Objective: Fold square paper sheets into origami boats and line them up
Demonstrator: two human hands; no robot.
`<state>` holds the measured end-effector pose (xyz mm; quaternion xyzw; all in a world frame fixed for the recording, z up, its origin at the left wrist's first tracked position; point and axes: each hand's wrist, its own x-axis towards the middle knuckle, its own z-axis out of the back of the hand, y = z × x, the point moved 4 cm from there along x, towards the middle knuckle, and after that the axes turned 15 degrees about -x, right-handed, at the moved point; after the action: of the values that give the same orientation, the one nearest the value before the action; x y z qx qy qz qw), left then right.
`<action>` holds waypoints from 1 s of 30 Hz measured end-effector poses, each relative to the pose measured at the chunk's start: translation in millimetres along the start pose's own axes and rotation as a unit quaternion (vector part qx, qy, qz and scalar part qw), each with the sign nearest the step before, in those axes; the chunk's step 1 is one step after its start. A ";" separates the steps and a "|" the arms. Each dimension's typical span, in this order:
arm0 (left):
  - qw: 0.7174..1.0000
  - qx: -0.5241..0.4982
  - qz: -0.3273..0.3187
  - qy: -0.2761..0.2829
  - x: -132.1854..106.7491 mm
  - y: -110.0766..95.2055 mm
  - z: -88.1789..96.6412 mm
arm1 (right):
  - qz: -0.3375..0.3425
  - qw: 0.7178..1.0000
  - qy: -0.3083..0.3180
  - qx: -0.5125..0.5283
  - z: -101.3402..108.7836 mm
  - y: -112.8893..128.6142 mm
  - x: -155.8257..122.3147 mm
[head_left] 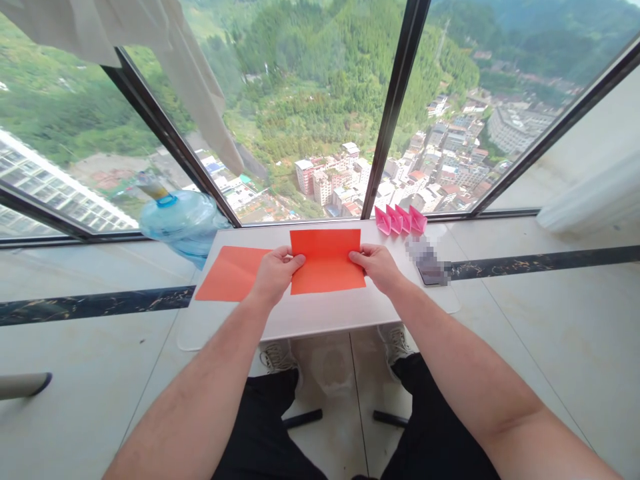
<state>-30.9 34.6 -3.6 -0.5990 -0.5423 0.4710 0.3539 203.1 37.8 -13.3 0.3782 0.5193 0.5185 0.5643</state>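
Note:
Between my two hands is a sheet of orange paper (327, 263), held up a little over the white table. My left hand (275, 272) pinches its left edge, thumb on the near face. At the opposite edge my right hand (379, 267) grips it the same way, and the fingers behind the paper are hidden. A faint crease or bend runs across the sheet's middle. Left of my left hand, more orange paper (227, 275) lies flat on the tabletop; whether it is one sheet or a stack I cannot tell.
On the low white table (320, 319), several pink folded paper pieces (400, 220) stand in a row at the back right. A phone-like object (431, 265), partly blurred, lies in front of them. A blue water jug (180, 223) stands beyond the left corner, by the window frame (395, 110).

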 end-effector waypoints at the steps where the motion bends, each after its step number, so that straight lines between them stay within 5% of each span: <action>1: 1.000 -0.023 0.006 0.003 0.4 0.0 0.1 | 0.000 1.000 0.008 0.020 0.0 -0.6 0.1; 7: 0.995 -0.094 0.033 0.005 2.1 0.6 1.2 | -0.016 0.991 0.063 0.114 4.0 -3.5 0.0; 14: 0.995 -0.092 -0.013 -0.029 -0.1 -5.6 -3.2 | -0.009 0.995 0.024 0.095 11.0 -0.8 -3.2; 23: 0.987 -0.143 0.004 -0.072 -3.7 -8.1 -4.3 | 0.002 0.995 0.030 0.100 6.3 8.3 -7.9; 30: 0.989 -0.140 -0.034 -0.044 -9.3 -13.3 -9.0 | 0.052 0.998 0.022 0.017 3.0 13.1 -16.0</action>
<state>-26.2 28.4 13.3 -0.6022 -0.6384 0.4040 0.2580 204.7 24.8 2.9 0.4032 0.5197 0.5465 0.5184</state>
